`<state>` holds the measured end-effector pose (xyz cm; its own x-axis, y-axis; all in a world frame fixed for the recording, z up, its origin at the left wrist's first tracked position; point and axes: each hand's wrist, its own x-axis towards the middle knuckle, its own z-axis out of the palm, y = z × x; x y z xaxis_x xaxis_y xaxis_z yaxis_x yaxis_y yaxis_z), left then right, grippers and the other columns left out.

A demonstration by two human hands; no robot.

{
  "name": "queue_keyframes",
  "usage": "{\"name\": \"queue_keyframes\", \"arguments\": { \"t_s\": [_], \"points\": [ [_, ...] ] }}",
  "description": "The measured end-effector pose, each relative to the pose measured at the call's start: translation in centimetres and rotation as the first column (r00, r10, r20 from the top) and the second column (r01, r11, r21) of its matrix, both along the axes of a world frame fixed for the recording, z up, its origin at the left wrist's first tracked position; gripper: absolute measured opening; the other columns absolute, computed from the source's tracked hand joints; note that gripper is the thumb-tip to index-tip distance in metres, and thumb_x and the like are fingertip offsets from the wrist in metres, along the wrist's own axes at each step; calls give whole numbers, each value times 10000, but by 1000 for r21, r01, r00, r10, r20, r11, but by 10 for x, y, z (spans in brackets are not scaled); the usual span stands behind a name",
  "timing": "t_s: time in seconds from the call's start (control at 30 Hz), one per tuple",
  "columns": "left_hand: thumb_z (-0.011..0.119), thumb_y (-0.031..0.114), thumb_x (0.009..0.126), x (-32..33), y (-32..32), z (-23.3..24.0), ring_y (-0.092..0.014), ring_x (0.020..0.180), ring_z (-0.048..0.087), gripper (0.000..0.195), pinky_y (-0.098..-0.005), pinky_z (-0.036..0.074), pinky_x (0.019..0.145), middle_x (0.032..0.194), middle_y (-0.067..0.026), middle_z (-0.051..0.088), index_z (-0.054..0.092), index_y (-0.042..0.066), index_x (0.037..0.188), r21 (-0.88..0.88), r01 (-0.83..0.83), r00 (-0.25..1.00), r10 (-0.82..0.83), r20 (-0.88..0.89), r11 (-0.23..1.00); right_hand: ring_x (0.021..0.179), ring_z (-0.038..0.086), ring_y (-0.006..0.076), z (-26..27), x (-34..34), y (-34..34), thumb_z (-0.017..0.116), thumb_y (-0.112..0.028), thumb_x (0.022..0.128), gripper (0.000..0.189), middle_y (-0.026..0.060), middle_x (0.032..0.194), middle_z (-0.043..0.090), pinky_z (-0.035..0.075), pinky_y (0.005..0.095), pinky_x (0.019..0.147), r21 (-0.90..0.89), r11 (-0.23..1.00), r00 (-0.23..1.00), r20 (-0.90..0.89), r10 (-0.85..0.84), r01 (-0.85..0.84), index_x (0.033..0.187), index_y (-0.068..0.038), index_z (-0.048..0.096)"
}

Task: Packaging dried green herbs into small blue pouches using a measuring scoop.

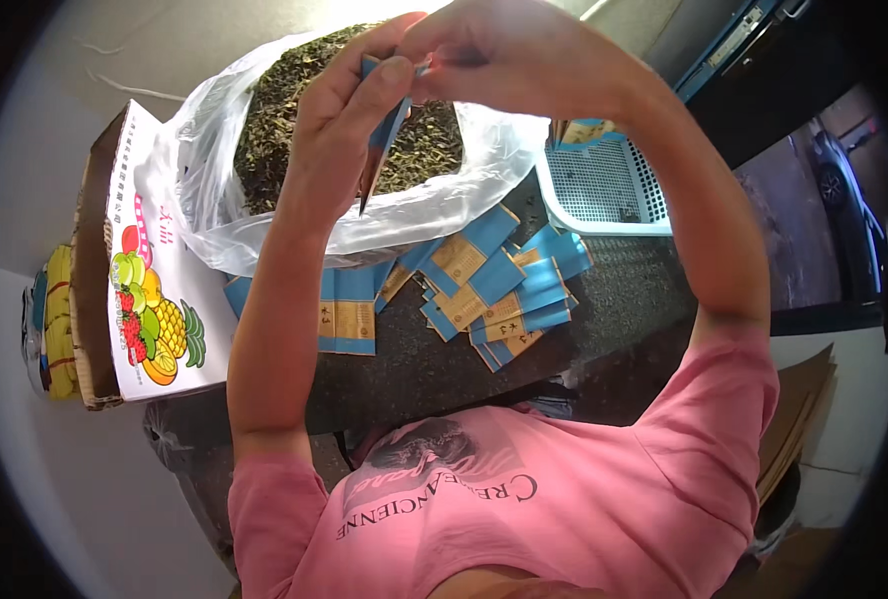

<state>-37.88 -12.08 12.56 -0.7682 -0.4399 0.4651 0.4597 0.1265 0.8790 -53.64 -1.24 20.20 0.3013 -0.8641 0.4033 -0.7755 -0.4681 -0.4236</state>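
My left hand (339,120) grips a narrow blue and brown paper packet (384,142) seen nearly edge-on, with the thumb on its near face. At the packet's upper end are the bent fingers of my right hand (481,64). Whether they pinch its edge or hold something else is hidden. Both hands are above dried leaves (275,135), apparently loose tea, in a large clear plastic bag (414,217) with its rim folded outward. More blue and gold packets (481,262) lie flat and overlapping on the near side of the bag, some partly behind my left forearm.
A cardboard box with printed fruit (167,299) stands left of the bag. To the right, a white perforated plastic basket (601,224) holds several packets (582,133) at its far end. The dark speckled tabletop (399,374) runs beneath. Yellow bundles (60,322) sit beyond the box.
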Motion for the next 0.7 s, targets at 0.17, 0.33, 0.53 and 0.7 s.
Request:
{"name": "queue_keyframes", "arguments": {
  "t_s": [0.17,0.33,0.53,0.7],
  "points": [
    [529,449,982,-9,9,2,-210,1097,606,640,-357,461,962,1269,-146,606,446,-2,1428,-217,-163,984,143,-106,962,688,652,245,29,-21,29,609,-137,906,184,127,808,696,512,356,661,-468,863,975,-193,109,-189,953,5,716],
    [670,418,914,10,13,9,-241,1184,595,624,-358,441,1018,1286,-153,619,533,-1,1356,-296,-241,966,198,-168,924,613,544,66,59,-45,115,640,-152,936,167,1,727,622,444,234,537,87,623,626,-201,-753,778,935,6,695],
    [673,375,919,57,36,-3,-259,1138,610,509,-389,467,971,1226,-163,634,615,-10,1247,-462,-336,942,303,-147,821,737,670,120,-43,-139,147,637,-51,919,168,136,849,723,541,282,705,-29,650,630,-220,-745,759,1046,35,708],
    [704,307,890,81,60,-13,-280,1052,628,417,-372,474,926,1136,-172,651,663,-30,1132,-550,-345,933,342,-113,760,896,711,295,-91,-170,143,637,-141,904,201,134,1033,716,561,371,821,3,520,486,-361,-796,854,1051,-33,722]
  ]
}}
